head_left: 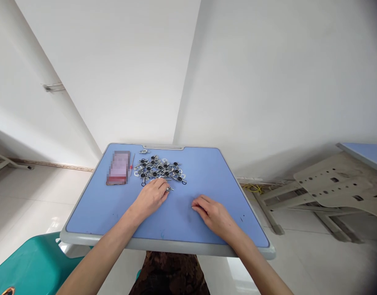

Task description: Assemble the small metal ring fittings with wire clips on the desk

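A pile of small metal fittings with round black parts (160, 167) lies on the blue desk (114, 223). My left hand (152, 197) reaches the near edge of the pile with its fingers closed. At its fingertips a small silver metal fitting (170, 189) sticks out to the right; the rest of it is hidden by the fingers. My right hand (213, 215) rests over the right half of the desk, apart from the pile. Its thumb and fingers are pinched together, and whatever may be between them cannot be seen.
Left of the pile lies a blurred-out phone-like rectangle (119, 167), with a thin red-handled screwdriver (131, 164) beside it. One separate metal fitting (144, 151) sits behind the pile. A green stool (31, 262) stands at left, another desk (368, 157) at right. White walls rise behind.
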Demonstrator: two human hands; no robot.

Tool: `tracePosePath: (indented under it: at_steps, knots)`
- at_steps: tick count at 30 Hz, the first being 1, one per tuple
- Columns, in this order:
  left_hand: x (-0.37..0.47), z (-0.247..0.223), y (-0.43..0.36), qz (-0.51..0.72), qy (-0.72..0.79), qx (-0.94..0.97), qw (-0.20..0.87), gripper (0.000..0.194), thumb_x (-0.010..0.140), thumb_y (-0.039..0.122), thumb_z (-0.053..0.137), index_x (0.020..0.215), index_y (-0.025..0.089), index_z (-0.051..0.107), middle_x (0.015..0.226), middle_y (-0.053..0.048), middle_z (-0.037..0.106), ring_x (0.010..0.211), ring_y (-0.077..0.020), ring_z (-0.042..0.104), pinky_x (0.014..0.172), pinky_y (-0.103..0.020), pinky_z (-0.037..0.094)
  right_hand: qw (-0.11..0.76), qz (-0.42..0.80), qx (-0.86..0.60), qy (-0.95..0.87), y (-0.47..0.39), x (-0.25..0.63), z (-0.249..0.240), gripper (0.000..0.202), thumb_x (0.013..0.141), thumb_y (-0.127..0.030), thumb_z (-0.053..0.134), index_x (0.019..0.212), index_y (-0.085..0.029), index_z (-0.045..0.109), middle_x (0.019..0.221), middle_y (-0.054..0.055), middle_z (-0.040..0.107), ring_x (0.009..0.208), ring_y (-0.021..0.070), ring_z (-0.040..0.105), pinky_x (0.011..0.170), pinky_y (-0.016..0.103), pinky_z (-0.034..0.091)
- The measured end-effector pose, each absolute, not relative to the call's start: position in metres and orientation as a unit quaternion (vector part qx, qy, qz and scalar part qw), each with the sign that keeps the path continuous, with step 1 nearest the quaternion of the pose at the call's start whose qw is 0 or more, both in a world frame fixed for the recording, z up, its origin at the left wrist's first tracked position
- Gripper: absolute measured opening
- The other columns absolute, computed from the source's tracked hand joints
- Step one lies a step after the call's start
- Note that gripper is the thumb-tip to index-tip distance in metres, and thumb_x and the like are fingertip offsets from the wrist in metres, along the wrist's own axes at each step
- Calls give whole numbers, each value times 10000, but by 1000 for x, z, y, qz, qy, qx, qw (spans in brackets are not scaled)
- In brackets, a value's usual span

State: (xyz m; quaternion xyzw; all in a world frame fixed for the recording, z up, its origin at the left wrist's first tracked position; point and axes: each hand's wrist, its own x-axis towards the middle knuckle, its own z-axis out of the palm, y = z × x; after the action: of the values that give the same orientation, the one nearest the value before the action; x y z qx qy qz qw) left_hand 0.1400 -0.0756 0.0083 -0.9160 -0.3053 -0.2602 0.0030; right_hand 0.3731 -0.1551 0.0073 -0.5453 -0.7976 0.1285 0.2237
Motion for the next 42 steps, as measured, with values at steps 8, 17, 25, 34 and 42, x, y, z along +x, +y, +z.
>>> tracePosePath:
  at_steps: [8, 17, 25, 34, 42]
  knots:
    - [140, 12, -75, -229, -316, -921, -13, 91, 869, 129, 481, 934, 160, 537, 890, -58, 582, 839, -198, 588, 750, -337, 513, 143, 212, -516, -817, -96, 340, 31, 120, 801, -95, 508, 847, -189, 567, 797, 26, 634, 708, 158, 578, 632, 261, 414]
    - [140, 12, -73, -208, -345, -914, -43, 85, 861, 141, 500, 921, 172, 553, 904, -51, 598, 854, -199, 597, 765, -339, 488, 200, 265, -534, -777, -87, 350, 28, 140, 818, -159, 508, 908, -192, 610, 896, 47, 667, 773, 171, 602, 699, 291, 447]
    - [138, 17, -73, -195, -366, -908, -57, 105, 846, 128, 516, 928, 162, 571, 897, -47, 602, 817, -184, 592, 733, -317, 470, 199, 196, -523, -805, -93, 330, 22, 74, 839, -213, 554, 886, -198, 608, 843, 33, 643, 723, 164, 574, 658, 278, 419]
    - [137, 17, -73, -199, -367, -907, -60, 107, 851, 134, 516, 939, 167, 567, 909, -47, 595, 829, -185, 587, 745, -319, 469, 207, 209, -543, -786, -93, 325, 21, 134, 824, -143, 488, 777, -180, 608, 778, 45, 635, 682, 166, 555, 634, 282, 405]
    - [140, 13, -75, -214, -352, -911, -35, 91, 847, 134, 520, 928, 163, 552, 918, -50, 591, 846, -195, 583, 761, -338, 478, 386, 390, -549, -631, -91, 319, 22, 138, 752, -302, 567, 719, -185, 633, 681, -4, 611, 600, 127, 503, 604, 263, 403]
